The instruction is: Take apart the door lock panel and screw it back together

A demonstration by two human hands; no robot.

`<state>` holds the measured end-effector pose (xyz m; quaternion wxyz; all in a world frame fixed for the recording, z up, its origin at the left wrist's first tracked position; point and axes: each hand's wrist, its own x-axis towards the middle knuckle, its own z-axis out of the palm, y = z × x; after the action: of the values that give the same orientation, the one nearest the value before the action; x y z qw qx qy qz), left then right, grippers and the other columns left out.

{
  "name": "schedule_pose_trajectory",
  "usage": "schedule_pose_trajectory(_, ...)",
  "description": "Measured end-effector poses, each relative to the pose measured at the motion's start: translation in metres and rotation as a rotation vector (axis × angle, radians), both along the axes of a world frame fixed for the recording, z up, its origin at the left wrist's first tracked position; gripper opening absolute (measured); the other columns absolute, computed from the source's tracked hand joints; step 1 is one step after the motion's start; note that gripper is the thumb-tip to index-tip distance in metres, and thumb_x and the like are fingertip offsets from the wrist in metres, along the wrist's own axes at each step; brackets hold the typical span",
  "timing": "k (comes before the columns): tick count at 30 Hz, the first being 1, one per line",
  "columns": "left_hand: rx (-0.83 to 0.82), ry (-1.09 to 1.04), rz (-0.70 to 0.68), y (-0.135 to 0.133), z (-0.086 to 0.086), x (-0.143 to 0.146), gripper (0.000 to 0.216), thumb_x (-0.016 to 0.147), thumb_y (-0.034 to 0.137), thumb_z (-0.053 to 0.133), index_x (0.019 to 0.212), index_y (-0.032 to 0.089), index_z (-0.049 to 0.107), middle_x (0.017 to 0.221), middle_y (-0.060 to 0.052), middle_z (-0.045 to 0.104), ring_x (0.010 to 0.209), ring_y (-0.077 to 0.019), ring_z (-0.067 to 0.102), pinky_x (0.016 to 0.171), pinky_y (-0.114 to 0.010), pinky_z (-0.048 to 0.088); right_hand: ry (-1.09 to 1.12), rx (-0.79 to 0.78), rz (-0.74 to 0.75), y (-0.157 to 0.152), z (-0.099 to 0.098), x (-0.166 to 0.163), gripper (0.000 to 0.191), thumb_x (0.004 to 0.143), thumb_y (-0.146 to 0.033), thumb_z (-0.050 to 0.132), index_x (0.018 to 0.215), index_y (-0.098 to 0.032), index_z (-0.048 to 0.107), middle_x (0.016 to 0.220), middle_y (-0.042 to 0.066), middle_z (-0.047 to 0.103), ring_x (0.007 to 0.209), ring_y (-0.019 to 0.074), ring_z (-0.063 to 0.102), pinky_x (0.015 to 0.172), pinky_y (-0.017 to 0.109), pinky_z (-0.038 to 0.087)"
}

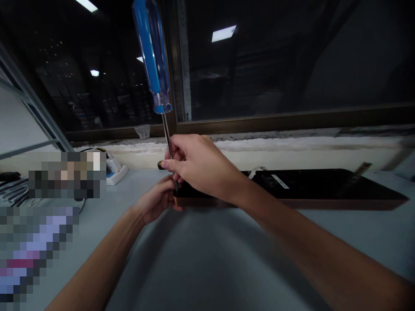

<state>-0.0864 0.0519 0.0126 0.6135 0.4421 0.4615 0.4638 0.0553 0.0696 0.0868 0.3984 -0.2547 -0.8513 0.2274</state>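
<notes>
A screwdriver (151,52) with a clear and blue handle stands almost upright, tilted slightly left. My right hand (201,162) pinches its metal shaft between thumb and fingers, below the handle. The shaft's tip meets the left corner of a flat black device (311,185) with a glossy top and copper-coloured side. My left hand (160,196) is closed around that same corner, its fingers partly hidden. A small black and yellow end (160,165) shows beside my right fingertips; what it belongs to is hidden. A white label (280,181) lies on the device's top.
The device lies on a grey table (194,259) before a window ledge (275,144). A white power strip (116,172) with a cable stands at the back left. Blurred-out items fill the left side. A thin brownish piece (359,170) sticks up at the device's right.
</notes>
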Motion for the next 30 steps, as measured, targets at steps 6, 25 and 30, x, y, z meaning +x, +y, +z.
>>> schedule_pose_trajectory(6, 0.018, -0.045, -0.016, 0.000, -0.001, -0.001, 0.010, 0.069, 0.017, 0.053, 0.080, 0.017, 0.054, 0.057, 0.002, 0.056, 0.045, -0.0098, 0.054, 0.046, -0.023, 0.049, 0.026, -0.052, 0.053, 0.006, -0.002, 0.005, 0.003, 0.076, -0.014, 0.051, 0.076, -0.017, 0.053, 0.064, -0.001, 0.059, 0.059, 0.0105, 0.056, 0.054, 0.023, 0.041)
schedule_pose_trajectory(25, 0.017, -0.037, 0.004, 0.000, -0.002, -0.002, 0.010, 0.069, 0.015, 0.052, 0.078, 0.016, 0.055, 0.058, 0.002, 0.058, 0.045, -0.0104, 0.055, 0.045, -0.023, 0.047, -0.089, -0.012, 0.198, 0.001, 0.005, 0.014, 0.011, 0.079, -0.016, 0.046, 0.074, -0.019, 0.055, 0.066, -0.002, 0.060, 0.062, 0.0104, 0.056, 0.055, 0.021, 0.040)
schedule_pose_trajectory(30, 0.009, -0.021, 0.011, -0.002, 0.002, 0.000, 0.007, 0.069, 0.017, 0.052, 0.075, 0.016, 0.054, 0.056, 0.002, 0.057, 0.044, -0.0104, 0.054, 0.046, -0.024, 0.047, -0.044, 0.153, -0.022, 0.003, 0.002, 0.008, 0.020, 0.074, -0.029, 0.058, 0.059, -0.017, 0.051, 0.056, -0.003, 0.054, 0.055, 0.0090, 0.048, 0.050, 0.022, 0.031)
